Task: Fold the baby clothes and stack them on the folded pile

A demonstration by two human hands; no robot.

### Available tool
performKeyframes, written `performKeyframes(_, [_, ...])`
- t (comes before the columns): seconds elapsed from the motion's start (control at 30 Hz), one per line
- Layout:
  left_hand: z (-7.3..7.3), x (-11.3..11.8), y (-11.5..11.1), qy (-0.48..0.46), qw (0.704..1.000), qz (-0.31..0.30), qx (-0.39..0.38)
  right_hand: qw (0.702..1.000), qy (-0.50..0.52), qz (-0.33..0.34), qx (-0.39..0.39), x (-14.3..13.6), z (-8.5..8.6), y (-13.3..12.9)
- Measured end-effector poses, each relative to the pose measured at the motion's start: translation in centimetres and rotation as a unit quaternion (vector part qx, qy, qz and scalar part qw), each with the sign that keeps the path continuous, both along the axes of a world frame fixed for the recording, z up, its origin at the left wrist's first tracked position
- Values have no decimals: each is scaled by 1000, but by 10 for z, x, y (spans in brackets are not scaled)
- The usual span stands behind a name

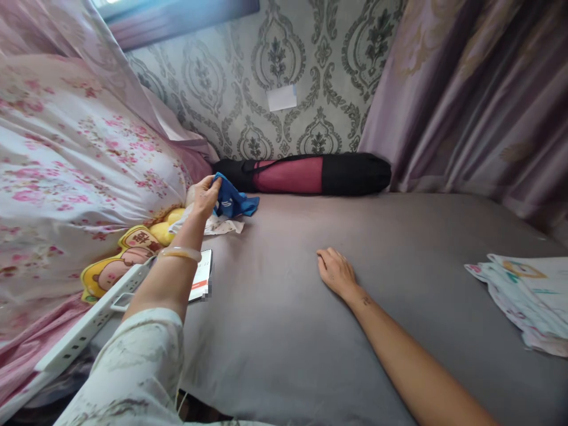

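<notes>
My left hand (206, 196) is closed on the edge of a small blue garment (233, 201) with a white print, which hangs crumpled to the right of the fingers. Beneath the garment lies a pale, spotted cloth (226, 225), partly hidden. My right hand (336, 271) rests palm down on the grey sheet (284, 331), its fingers loosely bent and holding nothing. Near my left forearm a phone (202, 277) with a lit screen lies on the sheet, partly covered by the arm.
A black and red long bag (290, 175) lies along the patterned wall. Folded cloths (528, 299) are stacked at the right. On the left are a yellow plush toy (109, 275), a white perforated rail (84, 328) and a floral curtain (89, 154). Purple curtains (461, 100) hang at the right.
</notes>
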State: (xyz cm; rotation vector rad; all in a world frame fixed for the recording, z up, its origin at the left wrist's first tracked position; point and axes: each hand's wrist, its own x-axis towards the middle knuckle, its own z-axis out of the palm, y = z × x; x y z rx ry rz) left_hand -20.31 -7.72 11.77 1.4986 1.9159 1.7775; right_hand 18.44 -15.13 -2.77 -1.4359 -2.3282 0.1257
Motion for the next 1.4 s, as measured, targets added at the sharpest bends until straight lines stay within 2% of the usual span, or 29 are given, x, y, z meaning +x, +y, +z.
performKeyframes(0.2, [-5, 76, 4, -64, 983, -169, 30, 999, 37, 7, -20, 3, -1, 1])
performKeyframes(0.4, [-22, 157, -9, -72, 948, -311, -15, 975, 212, 3, -64, 11, 2, 11])
performKeyframes(0.47, [-29, 182, -15, -56, 935, -347, -43, 963, 266, -17, -40, 16, 12, 15])
performKeyframes(0.53, [-37, 204, -20, -36, 924, -375, -66, 954, 298, -29, 17, 23, 27, 17])
performKeyframes(0.63, [-45, 234, -29, -7, 906, -414, -89, 953, 288, -8, 92, 37, 52, 19])
performKeyframes(0.77, [-48, 266, -43, 19, 862, -497, -96, 965, 252, 18, 75, 60, 70, 24])
performKeyframes(0.83, [-49, 277, -49, 20, 848, -521, -92, 963, 267, 33, 16, 72, 69, 28])
performKeyframes(0.93, [-58, 286, -55, 40, 868, -489, -78, 946, 312, 43, -71, 89, 64, 36])
performKeyframes(1.03, [-72, 285, -57, 113, 892, -432, -70, 940, 336, 23, -60, 103, 64, 40])
performKeyframes(1.13, [-78, 278, -56, 162, 900, -399, -70, 940, 340, 9, -29, 118, 75, 38])
performKeyframes(1.27, [-67, 274, -60, 164, 909, -382, -33, 935, 353, 14, -26, 132, 106, 20])
performKeyframes(1.4, [-45, 283, -77, 100, 881, -462, -11, 930, 368, 6, -18, 134, 132, -1])
